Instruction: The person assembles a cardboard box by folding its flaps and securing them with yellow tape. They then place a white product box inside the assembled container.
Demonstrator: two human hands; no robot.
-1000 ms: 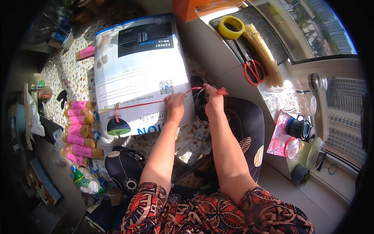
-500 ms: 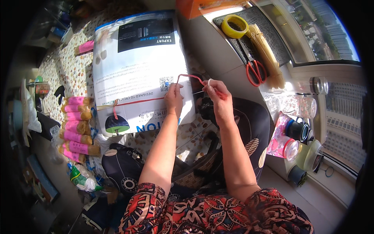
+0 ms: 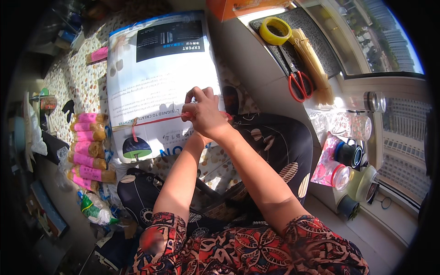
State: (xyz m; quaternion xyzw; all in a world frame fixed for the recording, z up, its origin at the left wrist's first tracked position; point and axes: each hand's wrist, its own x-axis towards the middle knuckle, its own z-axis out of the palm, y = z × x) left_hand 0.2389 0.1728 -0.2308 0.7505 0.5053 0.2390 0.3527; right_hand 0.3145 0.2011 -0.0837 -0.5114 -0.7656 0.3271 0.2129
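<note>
A large, mostly white printed package (image 3: 151,78) lies in front of me, with a blue edge at its far end. A thin red cord (image 3: 156,121) stretches across its near part; a short end hangs from a knot at the left. Over the package's right side, my right hand (image 3: 208,112) has its fingers bent and closed on the cord. Beneath it, my left hand (image 3: 198,138) is mostly covered, and its fingers are hidden. More red cord shows beside the right hand's wrist.
Several pink-wrapped bundles (image 3: 89,149) lie to the left on the pebble-patterned floor. On the right ledge are yellow tape (image 3: 275,30), red-handled scissors (image 3: 300,87) and a bundle of pale strips (image 3: 314,68). Jars (image 3: 360,126) and cups stand along the window.
My right hand has swung left and crossed over my left hand, bringing the raised cord down to the package. The package has shifted slightly left.
</note>
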